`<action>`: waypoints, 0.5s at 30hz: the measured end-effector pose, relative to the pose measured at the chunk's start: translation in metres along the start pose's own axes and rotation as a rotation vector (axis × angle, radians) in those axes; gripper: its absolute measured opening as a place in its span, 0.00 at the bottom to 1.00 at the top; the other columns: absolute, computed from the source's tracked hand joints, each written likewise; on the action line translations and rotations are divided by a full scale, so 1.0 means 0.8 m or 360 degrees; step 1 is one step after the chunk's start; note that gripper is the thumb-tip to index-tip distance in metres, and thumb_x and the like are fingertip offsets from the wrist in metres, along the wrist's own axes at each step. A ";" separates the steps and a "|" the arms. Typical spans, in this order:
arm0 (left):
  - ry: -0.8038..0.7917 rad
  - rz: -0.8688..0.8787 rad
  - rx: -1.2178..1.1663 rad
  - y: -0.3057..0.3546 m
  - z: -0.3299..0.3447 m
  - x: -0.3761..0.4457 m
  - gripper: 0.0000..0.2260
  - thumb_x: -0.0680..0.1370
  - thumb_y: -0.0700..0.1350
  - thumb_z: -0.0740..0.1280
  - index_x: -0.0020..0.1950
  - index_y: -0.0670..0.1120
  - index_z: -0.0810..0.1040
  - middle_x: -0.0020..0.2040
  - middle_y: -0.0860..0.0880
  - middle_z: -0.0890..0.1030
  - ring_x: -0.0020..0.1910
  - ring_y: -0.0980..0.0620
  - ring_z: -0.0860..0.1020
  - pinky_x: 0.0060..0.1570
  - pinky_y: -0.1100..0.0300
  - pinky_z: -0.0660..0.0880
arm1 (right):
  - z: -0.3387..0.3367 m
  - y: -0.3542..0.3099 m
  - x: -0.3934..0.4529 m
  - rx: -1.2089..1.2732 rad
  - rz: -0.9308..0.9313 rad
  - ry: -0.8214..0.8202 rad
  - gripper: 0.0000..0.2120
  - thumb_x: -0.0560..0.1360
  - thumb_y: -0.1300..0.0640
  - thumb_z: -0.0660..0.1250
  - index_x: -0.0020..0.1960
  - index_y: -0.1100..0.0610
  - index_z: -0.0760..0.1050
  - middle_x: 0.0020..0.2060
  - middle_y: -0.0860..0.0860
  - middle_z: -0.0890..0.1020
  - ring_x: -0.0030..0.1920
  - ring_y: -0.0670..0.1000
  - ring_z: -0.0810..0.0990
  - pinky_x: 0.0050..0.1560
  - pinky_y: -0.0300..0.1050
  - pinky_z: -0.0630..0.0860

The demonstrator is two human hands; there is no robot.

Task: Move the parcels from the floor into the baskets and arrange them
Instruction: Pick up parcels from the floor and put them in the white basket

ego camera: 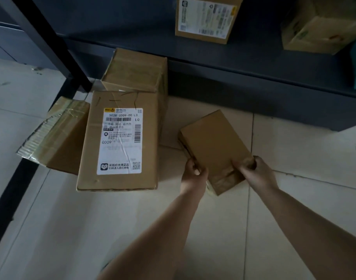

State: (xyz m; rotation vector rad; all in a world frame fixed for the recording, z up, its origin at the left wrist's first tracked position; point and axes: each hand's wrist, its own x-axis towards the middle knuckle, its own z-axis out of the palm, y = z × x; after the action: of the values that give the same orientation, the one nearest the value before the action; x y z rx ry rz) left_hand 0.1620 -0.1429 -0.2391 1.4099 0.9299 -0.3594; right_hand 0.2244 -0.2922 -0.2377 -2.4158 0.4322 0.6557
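- Small plain parcel lay tilted over the floor tiles, near end gripped from both sides, far end pointing toward the shelf.
- Left hand curled round the parcel's left edge, thumb on top; right hand curled round the right edge, fingers on the top face.
- Whether the parcel touched the tile floor or was just clear of it: could not tell.
- Left of it, well apart, large labelled parcel lay flat on the floor, white shipping label facing up.
- Behind that one and touching it, a taped brown parcel; against its left side leaned a crushed taped parcel, tilted.
- Dark shelf ran along the far edge; on it stood a labelled box and a second box at right.
- Dark shelf post slanted down at left, meeting the floor beside the taped parcels.
- Bare tile lay to the right of and nearer than the held parcel.
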 end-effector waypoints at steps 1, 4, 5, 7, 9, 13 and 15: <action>-0.0005 0.0015 0.0030 -0.001 -0.002 0.001 0.16 0.78 0.47 0.62 0.66 0.53 0.67 0.58 0.53 0.77 0.53 0.52 0.77 0.51 0.55 0.74 | 0.006 0.002 -0.004 0.0126 -0.0034 0.0027 0.20 0.68 0.38 0.69 0.51 0.50 0.73 0.50 0.50 0.81 0.49 0.52 0.77 0.46 0.44 0.71; -0.0133 -0.0099 -0.0149 0.001 -0.009 0.008 0.15 0.80 0.44 0.58 0.66 0.58 0.67 0.57 0.54 0.77 0.54 0.51 0.77 0.50 0.52 0.76 | 0.018 0.005 -0.018 0.0321 -0.0217 0.0369 0.18 0.69 0.43 0.70 0.53 0.53 0.77 0.46 0.50 0.81 0.47 0.52 0.77 0.43 0.41 0.68; -0.0189 -0.0160 -0.0181 0.001 -0.011 0.010 0.15 0.81 0.43 0.57 0.63 0.59 0.68 0.55 0.54 0.77 0.51 0.52 0.78 0.50 0.51 0.76 | 0.020 0.005 -0.027 0.0378 -0.0284 0.0488 0.19 0.70 0.45 0.71 0.56 0.55 0.77 0.47 0.50 0.80 0.47 0.51 0.76 0.43 0.40 0.68; -0.0252 -0.0181 0.0012 0.001 -0.016 0.012 0.15 0.80 0.40 0.58 0.60 0.58 0.70 0.51 0.54 0.79 0.47 0.52 0.79 0.47 0.53 0.76 | 0.019 0.003 -0.047 0.0419 -0.0543 0.0707 0.21 0.69 0.52 0.73 0.59 0.59 0.77 0.51 0.53 0.80 0.50 0.53 0.78 0.49 0.45 0.73; -0.0117 -0.0085 0.0215 -0.001 -0.023 0.018 0.18 0.77 0.37 0.62 0.65 0.50 0.70 0.57 0.48 0.79 0.55 0.46 0.78 0.52 0.53 0.74 | 0.025 -0.002 -0.070 0.0181 -0.0868 0.0786 0.19 0.70 0.54 0.72 0.58 0.61 0.79 0.53 0.57 0.81 0.55 0.58 0.79 0.57 0.58 0.73; 0.0388 0.0231 0.0030 0.001 -0.034 0.014 0.21 0.76 0.35 0.61 0.68 0.48 0.69 0.59 0.47 0.77 0.60 0.45 0.75 0.60 0.52 0.71 | 0.050 -0.005 -0.109 -0.0205 -0.1485 0.0511 0.17 0.72 0.48 0.61 0.53 0.55 0.81 0.48 0.51 0.83 0.52 0.55 0.79 0.60 0.56 0.67; 0.0399 0.0247 -0.0144 0.002 -0.039 0.004 0.15 0.79 0.43 0.61 0.65 0.52 0.72 0.56 0.52 0.78 0.59 0.49 0.76 0.59 0.53 0.71 | 0.053 -0.009 -0.105 -0.0140 -0.1403 0.0470 0.16 0.72 0.51 0.63 0.56 0.56 0.79 0.50 0.53 0.81 0.54 0.56 0.77 0.59 0.55 0.68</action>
State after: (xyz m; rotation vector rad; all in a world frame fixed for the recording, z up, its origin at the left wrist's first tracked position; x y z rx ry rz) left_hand 0.1550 -0.1120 -0.2370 1.4543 1.0181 -0.0231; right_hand 0.1432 -0.2480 -0.2189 -2.4538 -0.5531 -0.0740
